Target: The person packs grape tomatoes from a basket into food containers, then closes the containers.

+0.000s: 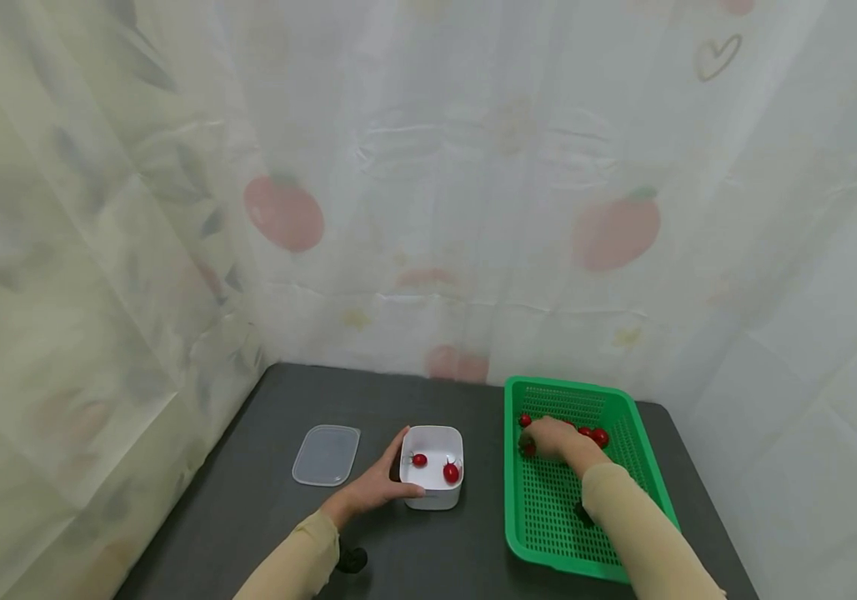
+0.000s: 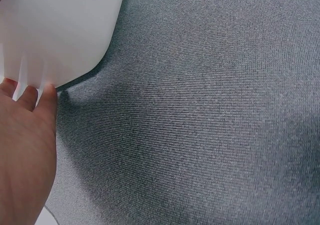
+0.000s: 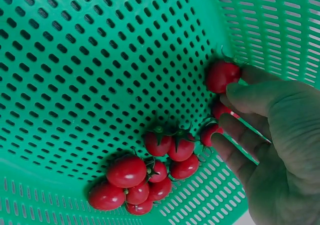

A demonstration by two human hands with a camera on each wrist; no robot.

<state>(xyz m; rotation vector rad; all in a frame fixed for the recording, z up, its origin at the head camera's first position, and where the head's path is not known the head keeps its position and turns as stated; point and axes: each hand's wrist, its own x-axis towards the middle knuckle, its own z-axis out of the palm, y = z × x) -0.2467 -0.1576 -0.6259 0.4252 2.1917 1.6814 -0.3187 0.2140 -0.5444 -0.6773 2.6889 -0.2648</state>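
Gripping white plastic container (image 1: 439, 501) with left hand (image 1: 373, 488) (likely against sliding), pinching cherry tomato (image 3: 222, 77) with right hand (image 3: 287, 117) in green perforated basket (image 1: 548, 517) at container's three o'clock.

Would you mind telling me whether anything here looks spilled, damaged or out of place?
Nothing stands out. The white container stands upright with two tomatoes inside, a translucent lid lies flat beside it, and the other visible tomatoes are all within the green basket. No splits or spills are visible.
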